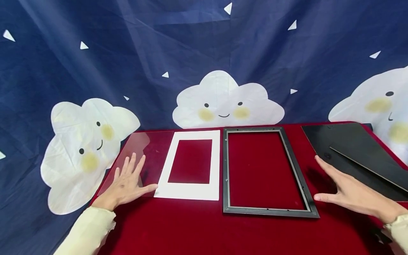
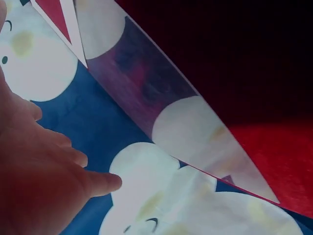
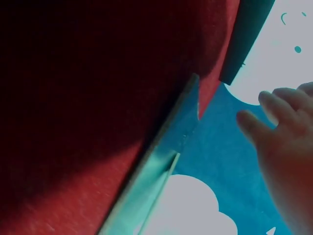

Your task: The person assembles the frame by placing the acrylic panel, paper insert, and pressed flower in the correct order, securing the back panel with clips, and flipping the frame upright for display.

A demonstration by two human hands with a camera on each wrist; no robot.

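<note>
With its fingers spread, my left hand (image 1: 125, 186) is over a clear glass-like sheet (image 1: 156, 148), its thumb tip overlapping the corner of a white picture mat (image 1: 188, 191) in the head view. The sheet mirrors the cloud backdrop in the left wrist view. My right hand (image 1: 353, 193) has straight fingers and holds nothing. It hovers between an empty dark grey picture frame (image 1: 271, 211) and a black backing board (image 1: 328, 138). A thin stand leg (image 1: 366, 166) rises at a slant from that board.
A red cloth (image 1: 178, 226) covers the table under all the pieces, which lie side by side in a row. Right behind its far edge hangs a dark blue curtain (image 1: 153, 95) printed with smiling clouds and white triangles. Something small and dark (image 1: 380, 235) shows by the right cuff.
</note>
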